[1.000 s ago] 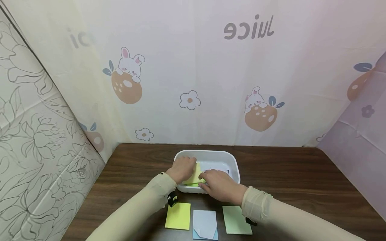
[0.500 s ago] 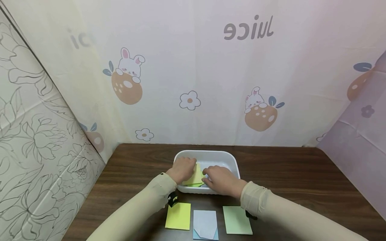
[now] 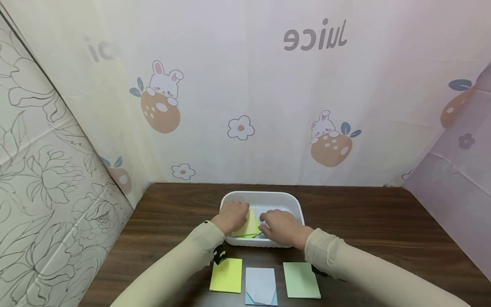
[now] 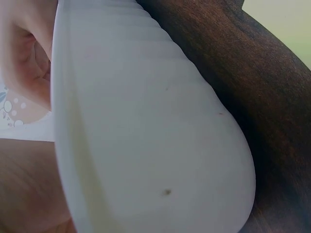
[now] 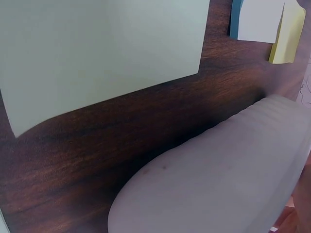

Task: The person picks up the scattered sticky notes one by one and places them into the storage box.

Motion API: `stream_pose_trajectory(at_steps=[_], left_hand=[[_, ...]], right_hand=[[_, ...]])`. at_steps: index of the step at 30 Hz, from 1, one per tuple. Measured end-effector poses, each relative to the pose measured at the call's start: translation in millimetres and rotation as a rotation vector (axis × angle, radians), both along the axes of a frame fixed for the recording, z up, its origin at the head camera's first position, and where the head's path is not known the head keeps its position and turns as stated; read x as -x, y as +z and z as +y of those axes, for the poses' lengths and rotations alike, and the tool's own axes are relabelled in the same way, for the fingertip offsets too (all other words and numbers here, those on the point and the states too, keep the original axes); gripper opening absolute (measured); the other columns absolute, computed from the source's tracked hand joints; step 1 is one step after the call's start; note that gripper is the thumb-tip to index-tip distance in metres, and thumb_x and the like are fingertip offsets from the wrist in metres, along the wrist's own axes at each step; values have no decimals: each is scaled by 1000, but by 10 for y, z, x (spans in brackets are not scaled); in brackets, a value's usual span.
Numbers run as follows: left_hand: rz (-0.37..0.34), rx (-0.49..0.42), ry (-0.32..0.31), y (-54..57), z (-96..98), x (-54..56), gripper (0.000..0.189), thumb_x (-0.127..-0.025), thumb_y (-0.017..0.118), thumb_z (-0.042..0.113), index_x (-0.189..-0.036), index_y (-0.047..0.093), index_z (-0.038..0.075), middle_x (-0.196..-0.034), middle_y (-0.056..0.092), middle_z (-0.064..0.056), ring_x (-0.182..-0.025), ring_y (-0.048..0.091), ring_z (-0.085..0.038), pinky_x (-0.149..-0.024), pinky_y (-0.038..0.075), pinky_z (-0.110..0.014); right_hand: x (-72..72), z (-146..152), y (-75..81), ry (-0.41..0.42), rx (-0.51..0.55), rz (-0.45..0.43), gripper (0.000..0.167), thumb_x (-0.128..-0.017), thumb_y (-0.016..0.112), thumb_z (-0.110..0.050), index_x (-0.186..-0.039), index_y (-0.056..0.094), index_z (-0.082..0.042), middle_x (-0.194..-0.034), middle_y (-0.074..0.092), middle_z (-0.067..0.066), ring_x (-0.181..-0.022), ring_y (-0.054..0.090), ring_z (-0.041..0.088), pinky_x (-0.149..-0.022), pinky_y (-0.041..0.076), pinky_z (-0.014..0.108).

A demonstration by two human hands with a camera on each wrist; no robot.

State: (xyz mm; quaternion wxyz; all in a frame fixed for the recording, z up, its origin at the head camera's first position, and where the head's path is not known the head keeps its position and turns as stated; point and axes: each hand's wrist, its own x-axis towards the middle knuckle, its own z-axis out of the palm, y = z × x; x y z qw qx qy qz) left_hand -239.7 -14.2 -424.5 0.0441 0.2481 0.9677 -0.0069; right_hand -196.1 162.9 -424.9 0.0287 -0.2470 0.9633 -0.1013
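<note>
In the head view, my left hand (image 3: 233, 217) reaches into a white plastic basin (image 3: 295, 204). Its bent fingers grip a pad of yellow sticky notes (image 3: 245, 229) at the left side. A brighter green sticky note (image 3: 257, 228) shows from under that pad. My right hand (image 3: 283, 228) is also inside the basin, to the right of the notes, fingers bent and thumb apart from the index finger. Its other fingertips are hidden, and I cannot tell whether they hold anything. Both wrist views show mostly the basin's outer wall (image 4: 146, 107).
Three sticky note pads lie in a row before the basin: yellow (image 3: 226, 276), blue with a white sheet on top (image 3: 261, 285), and pale green (image 3: 301, 280). They rest on a dark wooden table (image 3: 353, 221). A printed curtain (image 3: 245, 85) stands behind the table.
My right hand has drawn slightly right, away from the yellow notes, uncovering more of the green note beneath. The left hand stays nearly still.
</note>
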Motion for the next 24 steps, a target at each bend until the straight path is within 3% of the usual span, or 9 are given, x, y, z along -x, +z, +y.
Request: stream_pose_trajectory(at_steps=[15, 24], left_hand=[[-10, 1, -14, -59, -4, 24, 13, -97, 63, 21, -101, 68, 9, -80, 66, -4, -64, 50, -17, -59, 42, -32], [-24, -4, -15, -19, -9, -6, 17, -96, 64, 23, -104, 68, 9, -84, 66, -5, -66, 49, -17, -61, 42, -33]], right_hand=[[14, -23, 33, -30, -4, -49, 28, -94, 70, -28, -109, 72, -4, -101, 76, 10, -91, 71, 23, -83, 57, 44], [48, -18, 20, -45, -15, -65, 30, -95, 69, -30, -112, 72, -5, -103, 76, 9, -91, 70, 22, -84, 56, 44]])
